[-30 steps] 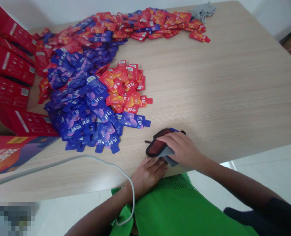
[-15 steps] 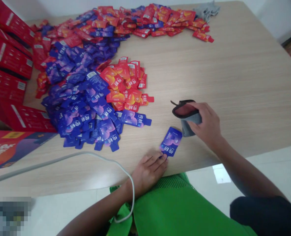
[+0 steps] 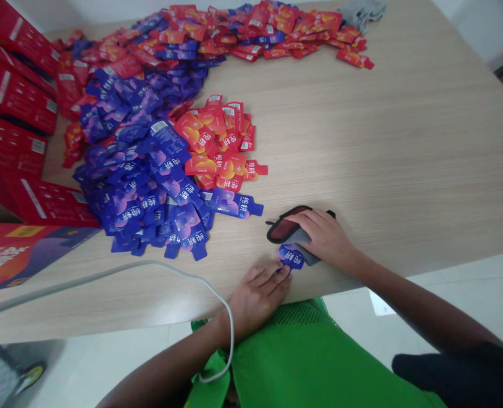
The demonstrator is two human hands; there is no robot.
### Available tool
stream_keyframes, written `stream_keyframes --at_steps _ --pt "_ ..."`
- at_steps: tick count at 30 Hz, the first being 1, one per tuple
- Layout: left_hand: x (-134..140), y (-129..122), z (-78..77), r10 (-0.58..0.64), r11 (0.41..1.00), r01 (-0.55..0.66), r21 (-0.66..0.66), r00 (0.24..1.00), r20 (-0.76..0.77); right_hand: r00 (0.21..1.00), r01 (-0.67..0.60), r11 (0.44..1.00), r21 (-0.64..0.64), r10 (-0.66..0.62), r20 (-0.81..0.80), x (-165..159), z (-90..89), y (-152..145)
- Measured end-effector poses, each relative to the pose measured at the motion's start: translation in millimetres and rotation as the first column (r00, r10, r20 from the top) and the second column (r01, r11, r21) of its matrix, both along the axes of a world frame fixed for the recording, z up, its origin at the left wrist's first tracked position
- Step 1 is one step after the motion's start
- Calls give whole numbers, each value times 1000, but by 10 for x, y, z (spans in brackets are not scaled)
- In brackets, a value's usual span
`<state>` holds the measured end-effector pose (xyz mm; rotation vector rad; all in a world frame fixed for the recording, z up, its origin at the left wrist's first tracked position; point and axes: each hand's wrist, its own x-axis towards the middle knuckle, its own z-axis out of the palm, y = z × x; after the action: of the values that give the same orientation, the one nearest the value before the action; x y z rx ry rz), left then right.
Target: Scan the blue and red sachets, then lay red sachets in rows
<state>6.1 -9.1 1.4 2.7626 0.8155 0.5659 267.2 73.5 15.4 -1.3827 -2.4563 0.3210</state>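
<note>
Tabletop [image 3: 383, 141]: blue sachet [image 3: 292, 258], near end under left fingertips [image 3: 284, 273].

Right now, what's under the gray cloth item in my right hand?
A blue packet: one end shows by your left hand. The gray cloth item and your right hand cover the rest; anything else underneath is hidden.

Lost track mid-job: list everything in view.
Single packet: one, blue, front centre
Pouch: one, grey, partly hiding it
Blue packets: many, blue, left and back
Red packets: many, red, middle and back
Boxes: several, red, far left
Panel: one, multicoloured, below boxes
Cloth: one heap, grey, back
Cable: one, grey, front left
Table: one, tan, centre
Floor: one, white, bottom
Wheel: one, yellowish, bottom left
Apron: one, green, bottom
Sleeve: one, dark, bottom right
Left hand: one, bare, touching single packet
Right hand: one, bare, on pouch
</note>
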Motion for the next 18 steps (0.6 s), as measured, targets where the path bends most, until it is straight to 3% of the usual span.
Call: stream_keyframes --at_steps 4,8,10,14,18 --pt "28 30 6 -1 1000 1 -2 1000 24 993 112 992 64 -114 29 285 45 265" --pt "175 135 97 62 998 -59 -27 992 111 923 360 909 208 -315 -222 504 112 391" --pt "295 190 153 139 989 -135 -61 988 61 852 479 846 232 -386 -353 553 114 403" --pt "538 260 186 295 943 -314 -106 941 -164 738 610 777 155 -486 -469 565 16 385" --pt "679 321 154 313 928 -351 -129 918 -243 655 672 740 22 -580 -484 571 -76 369"
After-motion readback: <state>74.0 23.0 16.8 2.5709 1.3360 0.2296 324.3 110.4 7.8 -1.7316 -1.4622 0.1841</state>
